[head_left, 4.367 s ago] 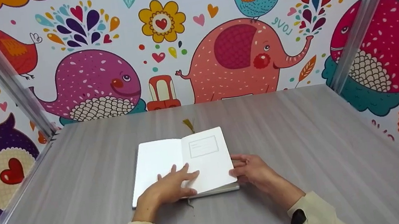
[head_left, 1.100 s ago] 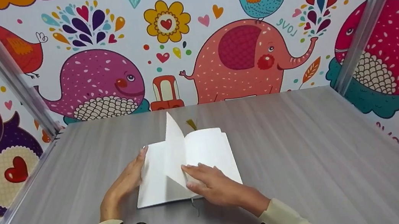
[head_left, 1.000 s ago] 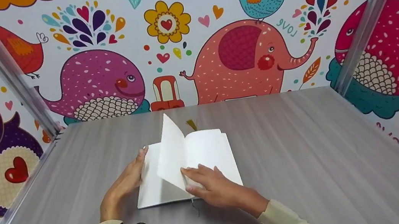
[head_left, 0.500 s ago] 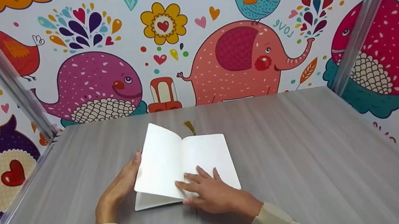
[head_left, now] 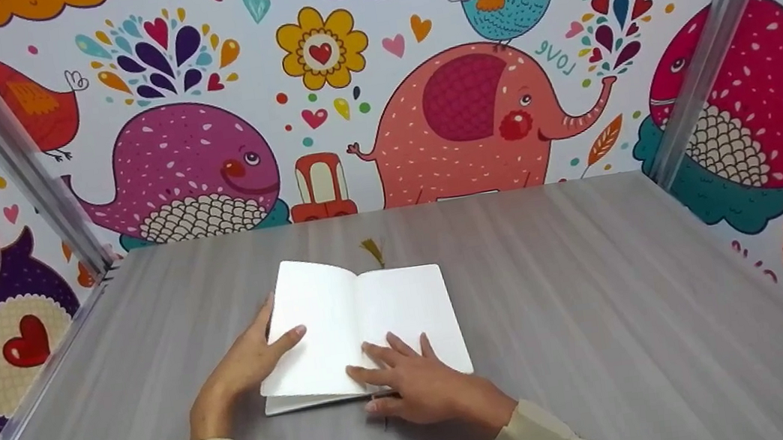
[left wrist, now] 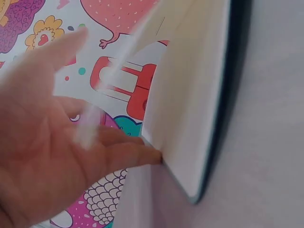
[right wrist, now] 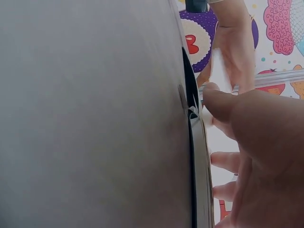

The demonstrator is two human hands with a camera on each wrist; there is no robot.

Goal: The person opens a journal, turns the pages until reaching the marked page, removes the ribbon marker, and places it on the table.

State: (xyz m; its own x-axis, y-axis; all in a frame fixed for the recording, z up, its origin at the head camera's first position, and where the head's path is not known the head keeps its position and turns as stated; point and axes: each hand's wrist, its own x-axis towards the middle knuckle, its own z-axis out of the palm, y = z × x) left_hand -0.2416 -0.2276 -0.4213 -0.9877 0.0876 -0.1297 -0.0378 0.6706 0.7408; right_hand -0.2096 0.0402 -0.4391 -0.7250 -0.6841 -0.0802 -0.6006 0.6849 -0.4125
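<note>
An open notebook with blank white pages [head_left: 408, 297] lies in the middle of the table. My left hand [head_left: 240, 365] is at its left edge, thumb over the left-hand page [head_left: 316, 306]. That page slants slightly above the sheets beneath it. In the left wrist view, the fingers of the left hand [left wrist: 57, 142] extend to the dark cover's edge [left wrist: 223, 109], thumb held apart. Across the lower centre fold, my right hand [head_left: 424, 382] rests with fingers spread on the paper. The right wrist view shows the right hand [right wrist: 270, 142] beside the notebook's lower edge [right wrist: 204, 180].
A golden tassel [head_left: 371, 251] sticks out past the notebook's top edge. The grey wood-grain table [head_left: 586, 315] surrounds the notebook. Behind it stands a wall with cartoon prints [head_left: 469, 119], with metal posts [head_left: 710, 57] at the back corners.
A page that stood upright has swung over to the left and come down. My right hand slid slightly down and left, fingers spreading; my left thumb came over the page.
</note>
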